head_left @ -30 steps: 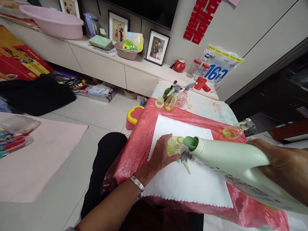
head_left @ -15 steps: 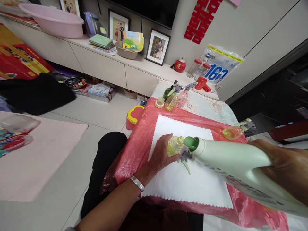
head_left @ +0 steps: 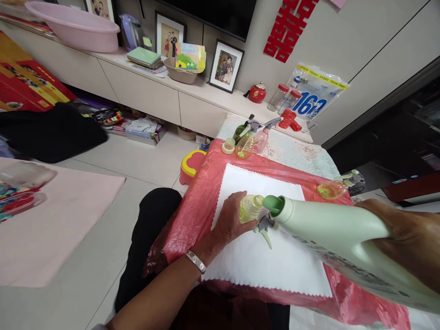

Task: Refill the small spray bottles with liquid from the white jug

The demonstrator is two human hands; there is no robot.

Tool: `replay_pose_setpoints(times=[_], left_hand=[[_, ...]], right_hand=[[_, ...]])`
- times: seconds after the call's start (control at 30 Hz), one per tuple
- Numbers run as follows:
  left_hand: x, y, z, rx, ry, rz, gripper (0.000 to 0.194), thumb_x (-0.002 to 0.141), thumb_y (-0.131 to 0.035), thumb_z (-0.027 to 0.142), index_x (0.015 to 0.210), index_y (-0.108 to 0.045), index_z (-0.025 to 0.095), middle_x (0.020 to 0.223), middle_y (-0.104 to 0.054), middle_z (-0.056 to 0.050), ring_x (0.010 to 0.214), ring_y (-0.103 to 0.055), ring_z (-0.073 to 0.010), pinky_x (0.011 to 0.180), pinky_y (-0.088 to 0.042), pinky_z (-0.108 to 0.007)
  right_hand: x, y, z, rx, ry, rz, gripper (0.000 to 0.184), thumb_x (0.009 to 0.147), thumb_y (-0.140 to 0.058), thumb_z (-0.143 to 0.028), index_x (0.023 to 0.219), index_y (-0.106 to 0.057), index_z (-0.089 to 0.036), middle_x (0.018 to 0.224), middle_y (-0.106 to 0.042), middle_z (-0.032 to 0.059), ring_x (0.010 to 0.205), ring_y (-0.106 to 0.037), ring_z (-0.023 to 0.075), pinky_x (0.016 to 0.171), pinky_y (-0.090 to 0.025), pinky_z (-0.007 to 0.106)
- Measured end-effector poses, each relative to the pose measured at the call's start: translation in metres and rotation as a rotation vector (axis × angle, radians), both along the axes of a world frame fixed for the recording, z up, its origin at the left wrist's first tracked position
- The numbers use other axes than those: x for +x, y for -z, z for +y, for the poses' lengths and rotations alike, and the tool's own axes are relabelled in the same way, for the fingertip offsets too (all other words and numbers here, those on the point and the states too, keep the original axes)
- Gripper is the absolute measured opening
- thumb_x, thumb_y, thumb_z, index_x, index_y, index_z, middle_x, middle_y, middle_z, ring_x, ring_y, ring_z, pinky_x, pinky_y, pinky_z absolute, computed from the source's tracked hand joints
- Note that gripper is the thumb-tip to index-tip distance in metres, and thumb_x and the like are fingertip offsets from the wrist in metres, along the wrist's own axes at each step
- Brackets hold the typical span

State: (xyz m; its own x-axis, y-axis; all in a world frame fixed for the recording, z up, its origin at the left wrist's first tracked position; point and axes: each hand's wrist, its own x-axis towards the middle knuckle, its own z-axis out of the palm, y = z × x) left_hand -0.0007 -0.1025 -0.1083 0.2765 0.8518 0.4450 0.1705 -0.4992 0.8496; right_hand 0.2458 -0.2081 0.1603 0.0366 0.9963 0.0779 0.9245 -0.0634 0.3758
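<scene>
My left hand (head_left: pixel 231 215) is wrapped round a small clear yellowish spray bottle (head_left: pixel 250 208) whose top is off, its open neck tilted to the right. My right hand (head_left: pixel 395 224) grips the handle of a large pale green jug (head_left: pixel 330 220), tipped nearly level. The jug's green pouring spout (head_left: pixel 273 204) is right beside the bottle's neck; I cannot make out any liquid between them. Just under the spout, a grey and green spray head (head_left: pixel 264 229) lies on a white cloth with a scalloped edge (head_left: pixel 292 270).
Red plastic sheeting (head_left: pixel 185 229) covers the table under the cloth. Several spray bottles (head_left: pixel 245 144) and a pale cap (head_left: pixel 228 145) stand at the back left; an amber spray bottle (head_left: pixel 332 189) lies at the right. A yellow and pink stool (head_left: pixel 191 165) is beside the table.
Almost nothing differs. Both hands, the small bottle and the tipped jug keep their places, with only a very slight shift of the view.
</scene>
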Motion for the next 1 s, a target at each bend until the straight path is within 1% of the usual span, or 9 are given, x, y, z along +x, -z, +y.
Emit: replay_pose_setpoints(times=[0.2,0.4,0.53,0.7,0.8,1.0], left_hand=[[-0.0006,-0.0009,0.0,0.005,0.003,-0.007,0.086,0.071,-0.084,0.042,0.141,-0.038,0.023,0.135,-0.056,-0.014,0.126,-0.058,-0.0352,0.105,-0.05,-0.057],[-0.0007,-0.0012,0.0,-0.021,0.005,0.0,0.086,0.071,-0.084,0.042,0.141,-0.038,0.025,0.136,-0.056,-0.014,0.127,-0.057,-0.0356,0.105,-0.051,-0.057],[-0.0009,-0.0017,-0.0001,-0.003,0.001,0.0,0.087,0.07,-0.085,0.041,0.141,-0.037,0.025,0.135,-0.056,-0.014,0.127,-0.058,-0.0358,0.105,-0.051,-0.057],[-0.0009,-0.0019,-0.0003,-0.007,0.001,0.008,0.087,0.07,-0.085,0.04,0.141,-0.038,0.024,0.135,-0.058,-0.013,0.127,-0.058,-0.0349,0.105,-0.051,-0.055],[-0.0004,-0.0009,-0.0002,0.01,-0.002,0.003,0.087,0.07,-0.085,0.04,0.142,-0.038,0.023,0.136,-0.057,-0.014,0.127,-0.058,-0.0353,0.106,-0.05,-0.055],[-0.0005,0.0013,0.0012,0.009,0.019,-0.006,0.089,0.069,-0.085,0.041,0.143,-0.037,0.024,0.135,-0.057,-0.014,0.127,-0.057,-0.0363,0.106,-0.05,-0.056]], right_hand=[[0.0003,0.0009,0.001,0.005,0.024,0.008,0.045,0.061,-0.043,-0.042,0.096,-0.069,-0.035,0.057,-0.065,0.0013,0.046,-0.06,0.0298,0.045,-0.031,0.032],[-0.0035,-0.0028,0.0,-0.013,0.028,0.015,0.044,0.059,-0.043,-0.04,0.095,-0.068,-0.035,0.053,-0.061,0.0003,0.043,-0.057,0.0275,0.043,-0.031,0.031],[-0.0047,-0.0045,-0.0009,-0.006,0.034,0.033,0.043,0.059,-0.043,-0.04,0.093,-0.069,-0.035,0.054,-0.063,-0.0003,0.043,-0.058,0.027,0.042,-0.033,0.032],[0.0006,-0.0028,-0.0001,-0.007,0.019,0.031,0.041,0.06,-0.049,-0.038,0.094,-0.07,-0.034,0.055,-0.064,0.0004,0.042,-0.059,0.0261,0.041,-0.034,0.031],[0.0004,-0.0022,0.0011,-0.001,0.009,0.042,0.042,0.06,-0.047,-0.038,0.094,-0.07,-0.034,0.055,-0.065,0.0,0.043,-0.059,0.0267,0.041,-0.035,0.032],[-0.0067,-0.0045,0.0019,-0.024,0.042,0.058,0.043,0.061,-0.043,-0.04,0.093,-0.07,-0.034,0.056,-0.065,0.0005,0.045,-0.06,0.0283,0.044,-0.036,0.034]])
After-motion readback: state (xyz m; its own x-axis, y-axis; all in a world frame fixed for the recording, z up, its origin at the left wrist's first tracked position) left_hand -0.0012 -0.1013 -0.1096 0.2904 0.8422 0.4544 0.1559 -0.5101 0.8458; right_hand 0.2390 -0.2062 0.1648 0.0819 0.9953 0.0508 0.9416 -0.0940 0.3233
